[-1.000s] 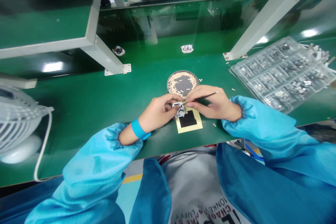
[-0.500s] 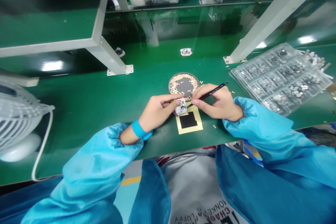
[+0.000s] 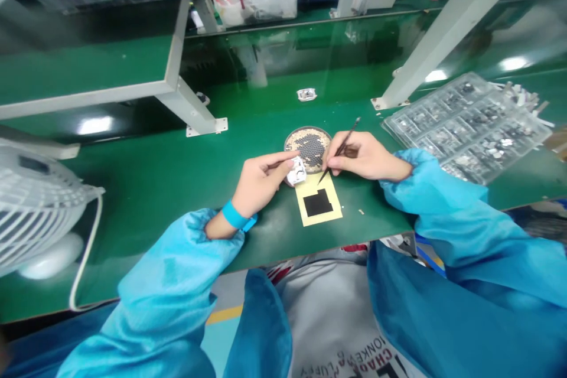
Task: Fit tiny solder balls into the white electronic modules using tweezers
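Observation:
My left hand (image 3: 259, 183) pinches a small white plastic housing (image 3: 296, 172) with dark parts inside, tilted between thumb and fingers. In my right hand (image 3: 365, 156), black tweezers (image 3: 342, 144) are held like a pen, their tips pointing down over the yellow backing sheet (image 3: 335, 211). A black patch (image 3: 317, 203) covers the middle of that sheet, and the tips are apart from it. Just behind both hands lies a round dark dish (image 3: 315, 146) with many tiny beige pieces. Whether the tweezers grip anything is too small to see.
A second white housing (image 3: 306, 94) lies farther back on the green bench. Clear compartment boxes (image 3: 465, 124) of small parts are at right. White frame legs (image 3: 197, 109) stand on the bench, and a white fan (image 3: 38, 207) is at left. Loose bits (image 3: 361, 211) lie near the sheet.
The tweezers have come away from the white housing and now point at the sheet, held more upright. My left hand has shifted slightly left with the housing. The camera view has moved slightly.

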`<action>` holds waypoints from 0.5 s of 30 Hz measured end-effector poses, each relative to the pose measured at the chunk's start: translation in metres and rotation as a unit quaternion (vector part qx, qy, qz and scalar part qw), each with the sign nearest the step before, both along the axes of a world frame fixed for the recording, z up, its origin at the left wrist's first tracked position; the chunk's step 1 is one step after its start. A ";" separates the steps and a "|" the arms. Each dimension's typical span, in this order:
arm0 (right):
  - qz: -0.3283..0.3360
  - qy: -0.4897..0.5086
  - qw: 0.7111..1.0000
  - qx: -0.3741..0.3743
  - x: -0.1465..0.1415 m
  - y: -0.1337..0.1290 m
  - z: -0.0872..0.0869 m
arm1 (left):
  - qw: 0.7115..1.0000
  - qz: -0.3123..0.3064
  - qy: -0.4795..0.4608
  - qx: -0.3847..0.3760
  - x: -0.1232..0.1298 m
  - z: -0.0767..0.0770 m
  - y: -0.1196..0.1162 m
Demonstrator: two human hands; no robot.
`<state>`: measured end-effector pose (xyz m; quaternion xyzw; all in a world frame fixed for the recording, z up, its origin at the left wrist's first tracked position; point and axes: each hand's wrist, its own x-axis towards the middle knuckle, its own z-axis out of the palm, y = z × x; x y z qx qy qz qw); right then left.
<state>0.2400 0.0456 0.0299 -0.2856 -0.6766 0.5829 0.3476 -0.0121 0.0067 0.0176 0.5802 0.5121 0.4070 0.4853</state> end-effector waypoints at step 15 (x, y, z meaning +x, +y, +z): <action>-0.379 -0.120 0.910 0.121 0.128 -0.013 0.049 | 0.994 -0.038 -0.062 -0.078 0.000 -0.004 0.000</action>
